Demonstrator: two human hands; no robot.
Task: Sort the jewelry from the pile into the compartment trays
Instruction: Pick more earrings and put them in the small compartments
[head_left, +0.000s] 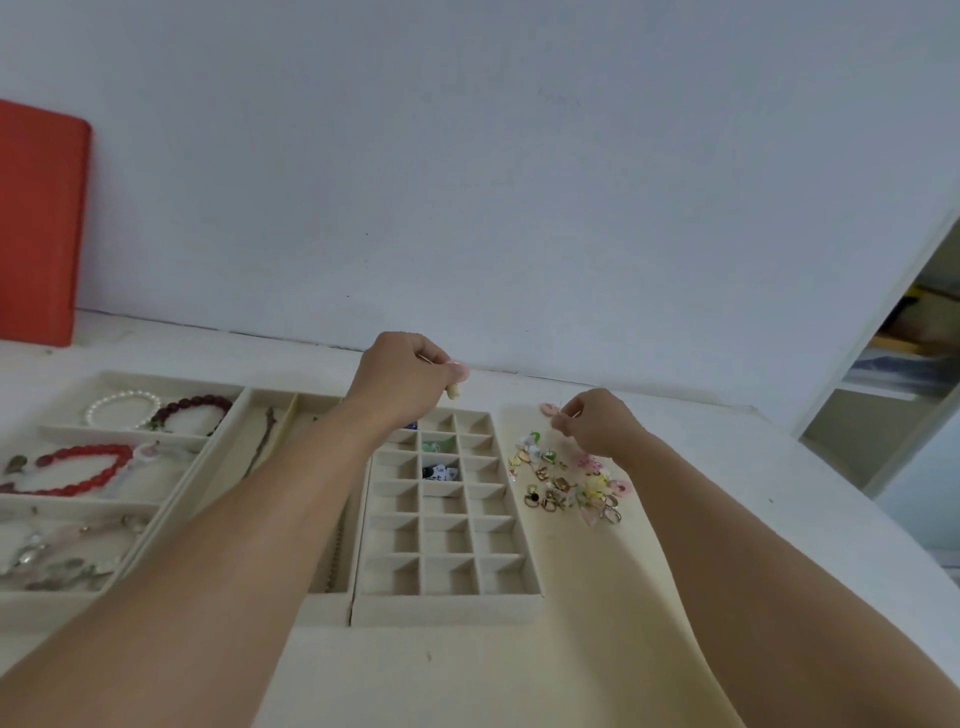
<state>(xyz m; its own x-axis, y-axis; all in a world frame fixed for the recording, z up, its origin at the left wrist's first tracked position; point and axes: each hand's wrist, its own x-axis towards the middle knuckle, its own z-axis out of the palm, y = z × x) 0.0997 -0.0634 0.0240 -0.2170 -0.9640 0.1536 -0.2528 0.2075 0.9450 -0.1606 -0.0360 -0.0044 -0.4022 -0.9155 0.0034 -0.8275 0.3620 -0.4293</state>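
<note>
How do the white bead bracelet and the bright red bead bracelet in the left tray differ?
The white bead bracelet is pale; the bright red bead bracelet is vivid red. The white one lies in the far compartment beside a dark red bracelet; the bright red one lies a compartment nearer. Both are closed bead loops lying flat.

- I can read no text, label, brand or number anywhere around my fingers.
- Nothing written shows on the things in front of me.

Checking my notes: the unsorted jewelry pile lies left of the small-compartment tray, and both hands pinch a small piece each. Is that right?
Not quite. The head view shows the jewelry pile right of the small-compartment tray, not left. The left hand and right hand each pinch a small piece.
</note>
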